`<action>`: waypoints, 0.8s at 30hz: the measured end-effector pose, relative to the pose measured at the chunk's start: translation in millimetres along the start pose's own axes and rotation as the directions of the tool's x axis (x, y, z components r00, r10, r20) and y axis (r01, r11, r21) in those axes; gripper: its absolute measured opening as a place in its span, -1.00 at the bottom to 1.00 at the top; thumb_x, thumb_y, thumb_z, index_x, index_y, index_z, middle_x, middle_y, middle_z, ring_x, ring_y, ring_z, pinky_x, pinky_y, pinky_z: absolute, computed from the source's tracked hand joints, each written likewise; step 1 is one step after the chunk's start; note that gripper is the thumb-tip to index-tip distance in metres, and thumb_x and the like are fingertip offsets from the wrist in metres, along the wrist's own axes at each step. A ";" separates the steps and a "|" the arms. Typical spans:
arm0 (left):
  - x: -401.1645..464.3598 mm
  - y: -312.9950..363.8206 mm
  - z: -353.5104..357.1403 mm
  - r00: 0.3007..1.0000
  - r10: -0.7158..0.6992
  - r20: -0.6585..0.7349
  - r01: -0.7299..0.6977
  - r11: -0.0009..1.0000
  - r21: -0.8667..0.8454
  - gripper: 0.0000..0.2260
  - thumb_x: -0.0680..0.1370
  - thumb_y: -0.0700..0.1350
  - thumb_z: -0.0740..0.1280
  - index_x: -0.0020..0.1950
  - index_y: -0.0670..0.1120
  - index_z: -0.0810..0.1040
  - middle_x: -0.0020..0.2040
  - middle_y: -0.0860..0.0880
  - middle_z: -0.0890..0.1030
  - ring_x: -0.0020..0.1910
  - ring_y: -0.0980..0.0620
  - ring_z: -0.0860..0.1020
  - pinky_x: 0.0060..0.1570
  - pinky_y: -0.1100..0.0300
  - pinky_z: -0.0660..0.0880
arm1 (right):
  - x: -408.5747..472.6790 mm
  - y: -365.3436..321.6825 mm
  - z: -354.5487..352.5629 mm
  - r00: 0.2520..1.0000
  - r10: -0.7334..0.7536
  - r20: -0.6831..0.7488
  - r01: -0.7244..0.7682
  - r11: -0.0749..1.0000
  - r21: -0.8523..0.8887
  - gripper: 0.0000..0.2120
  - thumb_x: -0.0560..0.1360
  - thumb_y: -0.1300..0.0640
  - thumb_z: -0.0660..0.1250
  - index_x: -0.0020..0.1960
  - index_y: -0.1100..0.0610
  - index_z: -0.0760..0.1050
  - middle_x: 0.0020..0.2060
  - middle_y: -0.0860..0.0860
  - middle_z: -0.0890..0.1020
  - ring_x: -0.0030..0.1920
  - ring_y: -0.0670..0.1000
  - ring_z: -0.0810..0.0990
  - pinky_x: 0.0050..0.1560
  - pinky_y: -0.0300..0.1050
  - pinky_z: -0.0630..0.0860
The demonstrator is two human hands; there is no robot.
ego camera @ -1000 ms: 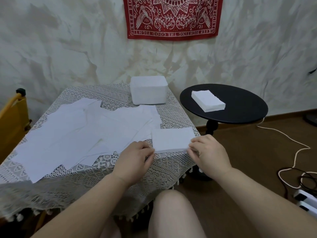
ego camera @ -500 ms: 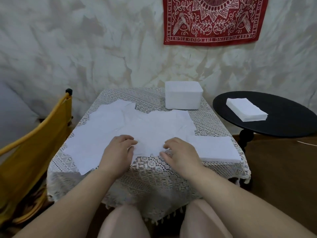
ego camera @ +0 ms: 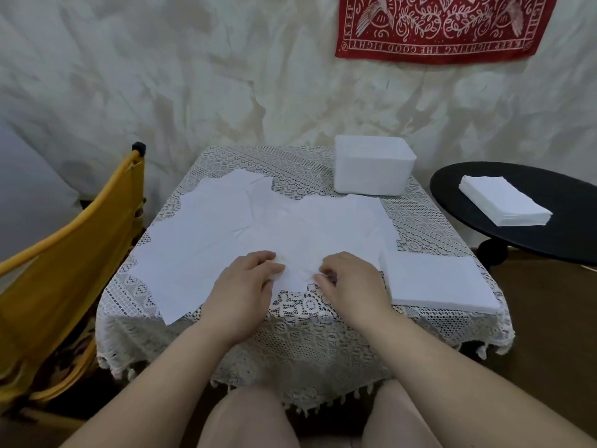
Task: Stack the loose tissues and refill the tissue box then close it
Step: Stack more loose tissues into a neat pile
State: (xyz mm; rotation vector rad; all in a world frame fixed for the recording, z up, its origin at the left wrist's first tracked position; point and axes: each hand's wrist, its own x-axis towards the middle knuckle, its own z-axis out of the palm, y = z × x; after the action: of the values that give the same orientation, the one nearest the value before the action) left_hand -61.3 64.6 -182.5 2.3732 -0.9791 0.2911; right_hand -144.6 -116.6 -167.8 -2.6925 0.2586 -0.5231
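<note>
Several loose white tissues (ego camera: 245, 234) lie spread and overlapping across the lace-covered table (ego camera: 310, 331). My left hand (ego camera: 245, 286) and my right hand (ego camera: 349, 282) both rest on the near edge of one tissue, fingers curled and pinching it. A neat stack of tissues (ego camera: 436, 282) sits at the table's near right corner, just right of my right hand. The white tissue box (ego camera: 373, 164) stands at the back right of the table. A second tissue stack (ego camera: 504, 200) lies on the black round side table (ego camera: 549, 234).
A yellow fabric chair (ego camera: 64, 270) stands close to the table's left side. A red patterned cloth (ego camera: 442, 24) hangs on the wall behind. My knees are under the table's front edge.
Both hands left the stack at the near right corner and moved left to a loose tissue in the middle. My view turned left as well.
</note>
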 end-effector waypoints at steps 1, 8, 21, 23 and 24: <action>-0.3 -0.2 0.1 1.000 -0.001 -0.007 0.001 1.000 -0.005 -0.75 0.55 -0.21 0.27 0.19 -0.05 0.59 0.29 0.00 0.49 0.25 -0.04 0.44 0.18 0.10 0.39 | -1.1 0.6 -0.1 1.000 0.008 -0.014 -0.007 0.999 0.033 -0.82 0.55 0.03 0.27 0.01 0.12 0.58 -0.03 -0.01 0.59 -0.01 0.00 0.55 0.00 -0.13 0.44; -2.0 -1.1 1.8 0.999 -0.011 -0.052 0.009 0.999 -0.039 -0.74 0.55 -0.20 0.26 0.21 -0.06 0.57 0.28 0.02 0.50 0.26 0.02 0.43 0.17 0.15 0.38 | -5.4 1.4 -1.7 0.998 0.042 -0.053 -0.032 0.983 0.179 -0.84 0.52 0.12 0.29 -0.01 0.12 0.63 -0.05 -0.01 0.63 -0.05 -0.04 0.56 0.01 -0.18 0.45; -1.7 -3.1 0.8 0.986 -0.040 -0.163 0.020 0.992 -0.122 -0.52 0.44 -0.01 0.37 0.36 0.02 0.41 0.42 0.01 0.31 0.41 0.03 0.22 0.31 0.13 0.24 | -15.5 -1.4 -4.5 1.000 -0.019 -0.012 0.022 0.960 0.281 -0.91 0.36 0.08 0.28 -0.31 0.04 0.46 -0.40 -0.04 0.56 -0.34 -0.07 0.50 -0.33 -0.26 0.37; -0.4 -5.1 3.8 0.981 -0.002 -0.196 -0.013 0.997 -0.073 -0.55 0.41 0.02 0.36 0.30 0.03 0.49 0.38 -0.03 0.37 0.36 -0.03 0.28 0.30 0.09 0.25 | -16.2 -0.1 -3.3 0.998 -0.068 -0.019 0.071 0.956 0.285 -0.87 0.31 0.05 0.22 -0.33 0.09 0.46 -0.40 -0.03 0.55 -0.33 -0.04 0.51 -0.32 -0.19 0.40; 0.1 -6.4 5.3 0.975 0.001 -0.221 -0.015 0.998 -0.063 -0.59 0.40 0.00 0.37 0.24 0.01 0.54 0.35 -0.04 0.41 0.33 -0.04 0.30 0.28 0.08 0.27 | -16.4 0.7 -2.4 0.995 -0.095 -0.033 0.101 0.954 0.282 -0.84 0.30 0.02 0.19 -0.34 0.10 0.45 -0.40 -0.03 0.54 -0.35 -0.03 0.50 -0.33 -0.19 0.40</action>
State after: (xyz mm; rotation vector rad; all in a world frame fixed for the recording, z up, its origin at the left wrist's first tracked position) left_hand -56.7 65.3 -189.4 2.2222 -0.8793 0.5075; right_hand -160.6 -113.9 -171.3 -2.4301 0.0493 -0.5686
